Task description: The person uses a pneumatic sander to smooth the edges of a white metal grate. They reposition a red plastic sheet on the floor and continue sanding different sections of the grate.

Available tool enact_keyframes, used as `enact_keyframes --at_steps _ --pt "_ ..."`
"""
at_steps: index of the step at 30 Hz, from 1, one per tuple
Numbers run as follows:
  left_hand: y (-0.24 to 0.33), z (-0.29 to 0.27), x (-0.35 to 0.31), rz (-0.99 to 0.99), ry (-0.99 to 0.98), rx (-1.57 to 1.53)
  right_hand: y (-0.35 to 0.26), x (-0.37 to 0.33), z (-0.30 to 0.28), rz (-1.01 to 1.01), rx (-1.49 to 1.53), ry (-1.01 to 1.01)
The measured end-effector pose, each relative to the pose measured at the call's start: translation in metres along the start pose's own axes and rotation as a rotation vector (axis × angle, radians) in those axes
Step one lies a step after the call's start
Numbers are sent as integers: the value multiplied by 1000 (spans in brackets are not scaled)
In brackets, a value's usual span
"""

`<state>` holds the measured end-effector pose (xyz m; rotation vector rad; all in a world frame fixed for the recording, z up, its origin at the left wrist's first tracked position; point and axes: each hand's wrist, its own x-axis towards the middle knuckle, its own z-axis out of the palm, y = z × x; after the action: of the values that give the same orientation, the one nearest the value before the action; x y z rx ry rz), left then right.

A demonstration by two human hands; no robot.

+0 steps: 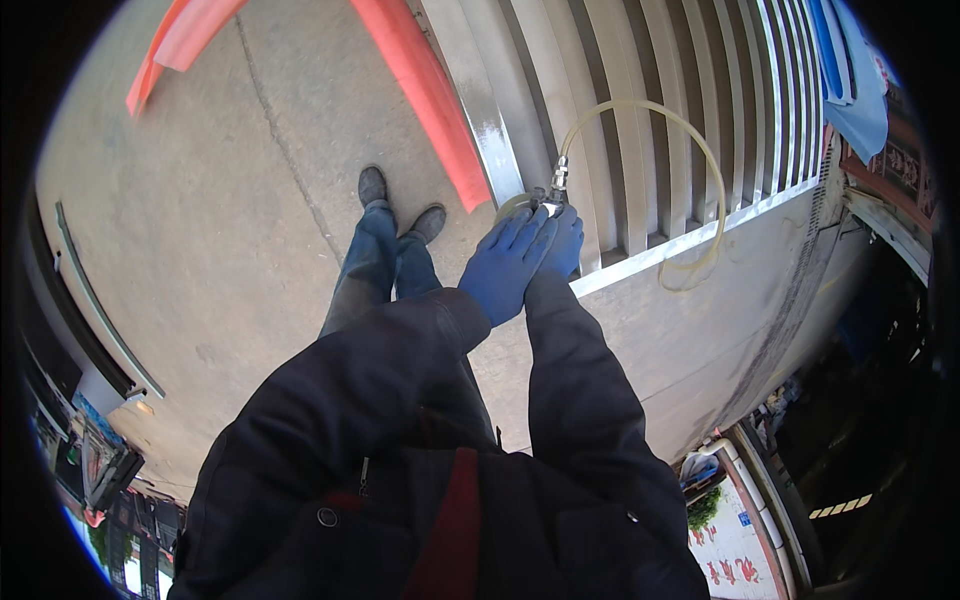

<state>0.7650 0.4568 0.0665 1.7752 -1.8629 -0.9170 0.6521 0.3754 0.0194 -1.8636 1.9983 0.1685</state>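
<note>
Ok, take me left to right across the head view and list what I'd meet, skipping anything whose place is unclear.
Left red strip → shoes → left hand → right hand → hose loop → blue sheet.

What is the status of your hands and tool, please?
Left hand overlapping right hand at tool, grip mostly hidden. Yellowish hose coupled on, looping across metal slats.
</note>
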Motion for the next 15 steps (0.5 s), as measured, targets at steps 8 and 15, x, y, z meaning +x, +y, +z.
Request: enact_keyframes --at_steps 8,15 --pt "-5 6 -14 -15 5 -89 -4 -1 12 84 -19 -34" --pt "31 30 -36 49 -76 -127 50 -48 -4 243 16 -88"
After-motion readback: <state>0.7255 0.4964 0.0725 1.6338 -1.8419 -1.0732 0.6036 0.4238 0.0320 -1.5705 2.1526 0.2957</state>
